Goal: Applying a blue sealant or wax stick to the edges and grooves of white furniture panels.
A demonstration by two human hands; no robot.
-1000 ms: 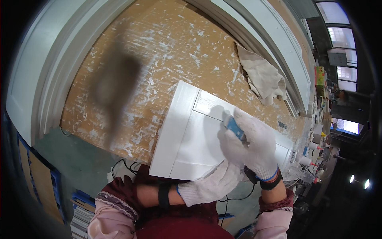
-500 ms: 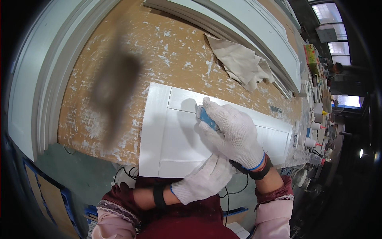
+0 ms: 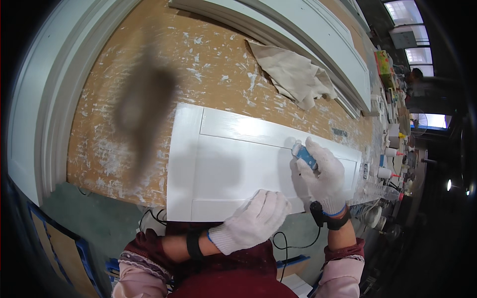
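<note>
A white framed panel (image 3: 248, 171), like a cabinet door, lies flat on the bench in front of me. My right hand (image 3: 325, 176), in a white knit glove, is closed around a small blue block (image 3: 306, 157) with a pale layer at its far end. It is over the right part of the panel, by the groove of the far frame rail. At the panel's near edge is my gloved left hand (image 3: 253, 221), its fingers drawn together and curled. Its thumb side and anything in its grasp are hidden.
The paint-flecked brown bench (image 3: 208, 64) bears a crumpled beige cloth (image 3: 293, 74) beyond the panel. White mouldings and panels (image 3: 328, 39) are stacked at the back; another white frame piece (image 3: 54, 89) stands left. Bottles (image 3: 385, 173) crowd the right. A dark blur covers the left middle.
My right hand has moved right along the panel with the blue block, away from my left hand. My left hand remains at the near edge. The view has shifted slightly.
</note>
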